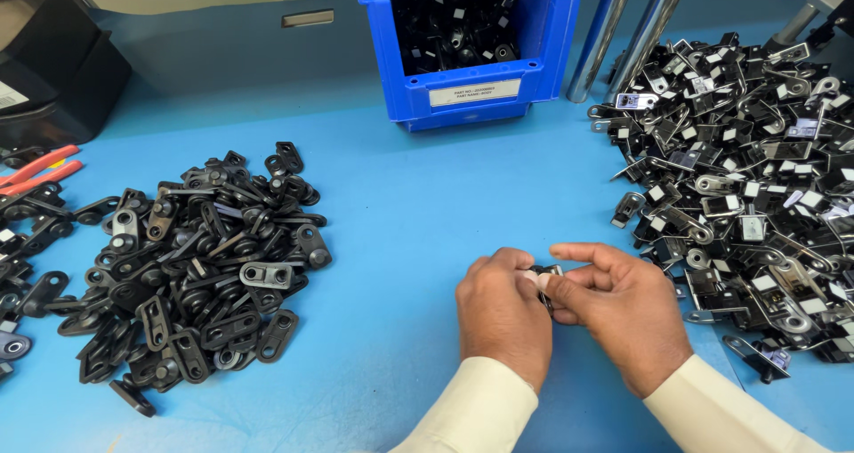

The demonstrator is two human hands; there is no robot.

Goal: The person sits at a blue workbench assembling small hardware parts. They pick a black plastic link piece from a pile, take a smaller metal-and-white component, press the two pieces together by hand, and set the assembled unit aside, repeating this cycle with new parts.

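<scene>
Fingertips of the left hand [503, 315] and right hand [623, 315] meet, pinched narrowly around a small black metal part [544, 275] held between them above a blue table [400, 239]. Left of the fingers lies a pile of flat black brackets [191, 270]. Right of them spreads a heap of black and silver clips [756, 186]. Beyond the fingers stands a blue bin [471, 93] of dark parts.

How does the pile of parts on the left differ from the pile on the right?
The left pile is all matte black flat links with holes; the right pile mixes black with shiny metal clips and white squares. The left pile is smaller and the right pile runs past the frame edge. Both lie loose on the blue table.
</scene>
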